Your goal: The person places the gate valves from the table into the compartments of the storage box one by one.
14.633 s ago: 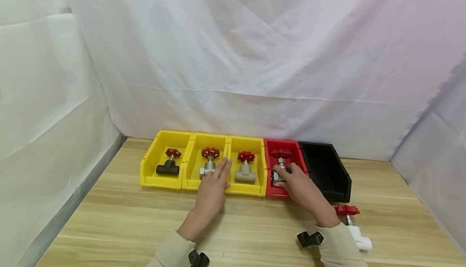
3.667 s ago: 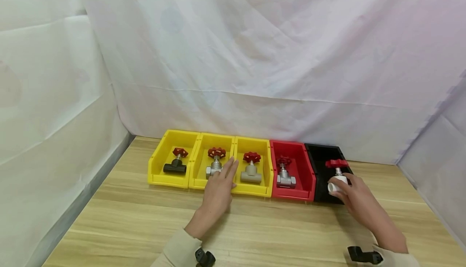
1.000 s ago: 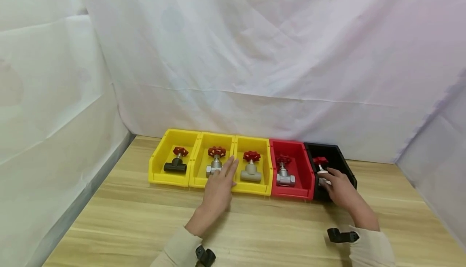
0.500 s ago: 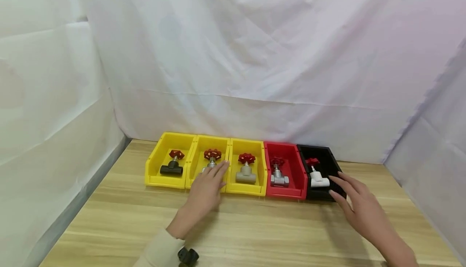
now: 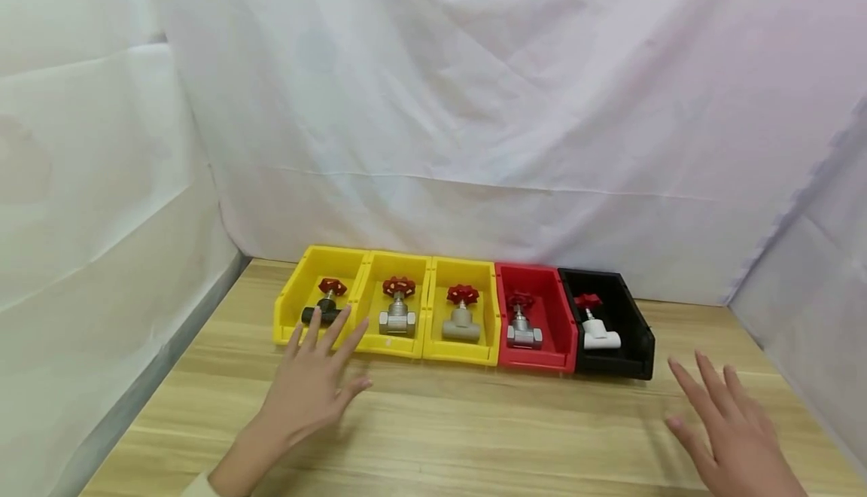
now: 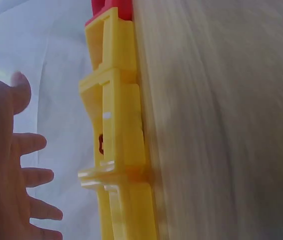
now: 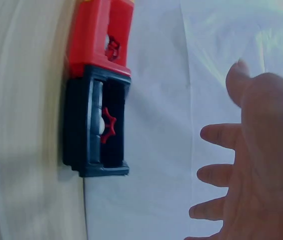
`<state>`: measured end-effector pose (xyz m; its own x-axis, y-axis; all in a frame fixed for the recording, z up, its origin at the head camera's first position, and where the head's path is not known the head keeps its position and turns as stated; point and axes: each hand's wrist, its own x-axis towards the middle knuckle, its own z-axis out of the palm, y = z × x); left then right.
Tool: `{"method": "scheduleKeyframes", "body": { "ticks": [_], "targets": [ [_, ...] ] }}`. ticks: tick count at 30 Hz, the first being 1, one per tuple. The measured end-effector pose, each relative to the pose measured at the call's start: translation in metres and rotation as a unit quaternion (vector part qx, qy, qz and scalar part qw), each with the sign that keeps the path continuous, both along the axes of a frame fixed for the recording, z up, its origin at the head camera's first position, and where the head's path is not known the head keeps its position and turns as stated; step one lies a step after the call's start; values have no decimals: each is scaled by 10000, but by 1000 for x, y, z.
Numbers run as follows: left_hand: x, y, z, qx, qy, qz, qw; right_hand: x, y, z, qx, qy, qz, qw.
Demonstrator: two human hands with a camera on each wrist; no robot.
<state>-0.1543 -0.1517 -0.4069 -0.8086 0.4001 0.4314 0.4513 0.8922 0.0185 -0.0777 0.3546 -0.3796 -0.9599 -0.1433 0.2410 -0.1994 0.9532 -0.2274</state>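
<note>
Fingers spread and holding nothing, my left hand (image 5: 305,391) hovers in front of the leftmost yellow bin (image 5: 284,316), overlapping a black valve (image 5: 318,314) in the head view. My right hand (image 5: 734,437), also spread and bare, is right of and nearer than the black bin (image 5: 637,331). That bin holds a white valve (image 5: 599,335) with a red handwheel. A metal valve (image 5: 524,335) lies in the red bin (image 5: 555,358). Another metal valve (image 5: 397,321) occupies the second yellow bin, and a beige valve (image 5: 461,325) the third yellow bin (image 5: 460,354).
The bins stand side by side in one row on a wooden table (image 5: 474,437). White cloth (image 5: 474,105) hangs behind the row, with more cloth at both sides. Low bin fronts face me.
The white valve went from the table into the black bin, and my right hand released it and drew back right. My left hand left the yellow bins, moving left and toward me.
</note>
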Motion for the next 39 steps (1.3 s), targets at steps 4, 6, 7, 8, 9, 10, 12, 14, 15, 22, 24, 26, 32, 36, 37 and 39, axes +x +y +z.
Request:
{"method": "scheduleKeyframes", "body": {
  "ticks": [4, 6, 7, 8, 9, 10, 12, 14, 15, 22, 24, 26, 32, 36, 37, 39],
  "targets": [
    [6, -8, -2, -97, -92, 56, 9999, 2, -11, -5, 141, -309, -12, 9994],
    [6, -10, -2, -81, -136, 55, 9999, 2, -16, -5, 171, -380, 3, 9991],
    [5, -11, -2, -63, -148, 57, 9999, 2, -18, -5, 191, -417, 8, 9989],
    [5, -12, -2, -51, -147, 64, 9999, 1, -19, -5, 203, -459, 9, 9987],
    [5, -12, -2, -37, -135, 70, 9999, 0, -20, -5, 229, -447, 38, 9987],
    [5, -13, -2, -12, -124, 74, 9999, 0, -22, -5, 250, -430, 66, 9987],
    [4, -15, -1, 23, -86, 78, 9999, -1, -24, -5, 291, -381, 123, 9988],
    [4, -15, -1, 36, -54, 77, 9999, -2, -26, -5, 360, -442, 101, 9983],
    [4, -15, -1, 48, -51, 75, 9999, -2, -27, -5, 380, -473, 92, 9981],
    [6, -13, -1, 67, -129, 37, 9999, 0, -28, -4, 434, -758, -73, 9962],
    [7, -13, -1, 60, -157, 9, 9999, 1, -27, -3, 423, -820, -132, 9957],
    [7, -12, -2, 50, -178, -8, 9998, 1, -26, -3, 375, -868, -156, 9954],
    [8, -12, -2, 59, -245, -36, 9997, 2, -26, -3, 294, -893, -86, 9955],
    [7, -10, -1, 100, -239, -59, 9996, 2, -26, -3, 284, -912, -52, 9954],
    [7, -10, -1, 110, -226, -69, 9997, 2, -26, -3, 281, -926, -53, 9953],
    [6, -9, -1, 145, -209, -91, 9996, 2, -26, -2, 289, -918, -59, 9953]
  ]
}}
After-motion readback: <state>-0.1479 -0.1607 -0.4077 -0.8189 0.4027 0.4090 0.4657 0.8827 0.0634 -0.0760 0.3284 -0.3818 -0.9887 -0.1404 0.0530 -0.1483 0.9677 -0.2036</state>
